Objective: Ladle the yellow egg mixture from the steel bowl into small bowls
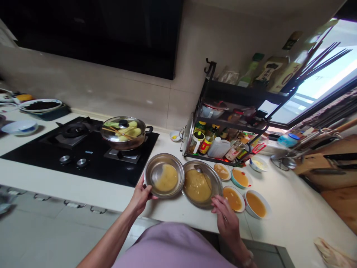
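Observation:
Two round steel plates of yellow beaten egg sit side by side on the white counter. My left hand (141, 195) grips the near rim of the left steel plate (164, 175), thumb over the edge. My right hand (224, 216) rests at the near rim of the right steel plate (202, 183), fingers curled; whether it pinches the rim I cannot make out. A metal spoon (201, 172) lies in the right plate, its bowl at the far side.
Several small bowls of yellow liquid (233, 198) stand right of the plates. A lidded pot (124, 132) sits on the black gas hob (80, 149). A black rack of bottles (223, 123) stands behind. Dishes lie far left, a knife block (312, 162) right.

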{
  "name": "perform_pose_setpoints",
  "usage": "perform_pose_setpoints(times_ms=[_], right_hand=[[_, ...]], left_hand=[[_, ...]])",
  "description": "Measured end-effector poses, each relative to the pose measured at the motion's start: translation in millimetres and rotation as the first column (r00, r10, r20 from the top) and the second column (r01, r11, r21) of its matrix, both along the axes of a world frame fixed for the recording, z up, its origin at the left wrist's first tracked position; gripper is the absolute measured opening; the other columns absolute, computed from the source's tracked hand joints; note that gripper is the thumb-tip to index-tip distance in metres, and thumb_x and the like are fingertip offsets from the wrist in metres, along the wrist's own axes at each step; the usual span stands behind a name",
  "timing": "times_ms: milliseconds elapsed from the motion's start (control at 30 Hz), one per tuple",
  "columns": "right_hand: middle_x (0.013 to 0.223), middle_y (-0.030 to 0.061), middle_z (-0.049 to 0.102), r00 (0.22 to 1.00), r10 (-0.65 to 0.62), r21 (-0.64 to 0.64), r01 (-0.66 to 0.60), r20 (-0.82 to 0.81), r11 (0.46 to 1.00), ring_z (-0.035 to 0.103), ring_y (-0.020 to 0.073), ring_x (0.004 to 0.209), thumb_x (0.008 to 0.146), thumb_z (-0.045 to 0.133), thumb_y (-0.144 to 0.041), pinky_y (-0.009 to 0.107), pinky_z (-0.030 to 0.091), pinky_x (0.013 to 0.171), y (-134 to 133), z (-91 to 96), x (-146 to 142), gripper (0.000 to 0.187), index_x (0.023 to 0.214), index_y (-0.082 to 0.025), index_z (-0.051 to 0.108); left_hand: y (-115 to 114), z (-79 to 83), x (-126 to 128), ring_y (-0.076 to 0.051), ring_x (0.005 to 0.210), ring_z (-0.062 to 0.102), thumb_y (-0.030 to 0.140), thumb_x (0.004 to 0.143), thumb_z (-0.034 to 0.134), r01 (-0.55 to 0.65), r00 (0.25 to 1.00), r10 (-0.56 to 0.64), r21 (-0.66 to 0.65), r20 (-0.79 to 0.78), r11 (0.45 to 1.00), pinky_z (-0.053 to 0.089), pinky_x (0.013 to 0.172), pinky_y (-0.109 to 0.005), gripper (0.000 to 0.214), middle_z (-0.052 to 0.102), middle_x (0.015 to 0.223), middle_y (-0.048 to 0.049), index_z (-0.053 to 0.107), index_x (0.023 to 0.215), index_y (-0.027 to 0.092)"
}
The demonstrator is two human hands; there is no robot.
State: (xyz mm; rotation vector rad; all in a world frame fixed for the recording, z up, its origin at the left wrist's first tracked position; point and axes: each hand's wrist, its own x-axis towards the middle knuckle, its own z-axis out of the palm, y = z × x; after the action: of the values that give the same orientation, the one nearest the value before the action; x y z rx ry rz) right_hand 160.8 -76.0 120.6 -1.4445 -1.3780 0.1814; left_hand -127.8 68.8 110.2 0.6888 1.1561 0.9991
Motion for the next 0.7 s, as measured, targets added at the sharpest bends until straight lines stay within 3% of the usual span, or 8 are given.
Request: perform_pose_setpoints(times_ms=[133, 300, 400, 533, 700], right_hand=[[0.086, 0.0073, 0.070, 0.980, 0.079, 0.049, -0.071, -0.183, 0.996, 0.062, 0.0150, 0.056, 0.089, 0.053, -0.023, 0.032, 0.056, 0.055, 12, 8.6, -24, 0.022, 0.102, -0.023, 0.071], [0.073, 0.0025, 0.066, 0.938, 0.168, -0.004, -0.177, -0.303, 0.984, 0.060, 0.0131, 0.052, 0.092, 0.054, -0.029, 0.030, 0.054, 0.057, 27, -3.8, -49, 0.020, 0.100, -0.020, 0.069], [0.061, 0.0001, 0.064, 0.894, 0.082, -0.085, -0.132, -0.440, 0.988, 0.061, 0.0145, 0.051, 0.091, 0.055, -0.039, 0.031, 0.055, 0.058, 31, -8.8, -55, 0.025, 0.098, -0.018, 0.066], [0.053, -0.0021, 0.062, 0.789, -0.037, -0.142, -0.064, -0.614, 0.988, 0.060, 0.0157, 0.047, 0.084, 0.062, -0.050, 0.034, 0.057, 0.061, 37, -1.5, -53, 0.034, 0.095, -0.017, 0.062], [0.055, 0.0002, 0.063, 0.688, -0.095, -0.159, -0.030, -0.720, 0.987, 0.064, 0.0196, 0.053, 0.077, 0.068, -0.052, 0.027, 0.047, 0.045, 42, 6.2, -47, 0.038, 0.092, -0.019, 0.059]], left_hand=[[0, 1.2, 2, -0.009, 0.049, 0.057, 0.002, 0.070, 0.056, 0.004, 1.000, -0.004, -0.017, -0.006, 1.000, 0.052, 0.046, -0.021, 0.087, 0.057, 0.070, 0.0033, 0.029, 0.149, 0.028], [-2, 2.4, 5, -0.008, 0.048, 0.056, 0.002, 0.070, 0.058, 0.012, 1.000, -0.012, -0.007, -0.002, 1.000, 0.052, 0.047, -0.021, 0.088, 0.056, 0.068, 0.0043, 0.029, 0.149, 0.029], [-3, 4.1, 4, -0.007, 0.048, 0.056, 0.003, 0.069, 0.059, 0.005, 1.000, -0.005, -0.004, 0.010, 1.000, 0.052, 0.047, -0.020, 0.088, 0.056, 0.069, 0.0044, 0.031, 0.148, 0.028], [-3, 5.8, 1, -0.008, 0.049, 0.057, 0.004, 0.068, 0.060, -0.004, 1.000, 0.004, -0.008, 0.017, 1.000, 0.052, 0.047, -0.021, 0.088, 0.058, 0.070, 0.0037, 0.031, 0.148, 0.028], [-3, 5.1, -2, -0.008, 0.049, 0.056, 0.002, 0.069, 0.057, -0.023, 1.000, 0.023, -0.005, 0.007, 1.000, 0.052, 0.047, -0.021, 0.089, 0.056, 0.069, 0.0042, 0.028, 0.149, 0.028]])
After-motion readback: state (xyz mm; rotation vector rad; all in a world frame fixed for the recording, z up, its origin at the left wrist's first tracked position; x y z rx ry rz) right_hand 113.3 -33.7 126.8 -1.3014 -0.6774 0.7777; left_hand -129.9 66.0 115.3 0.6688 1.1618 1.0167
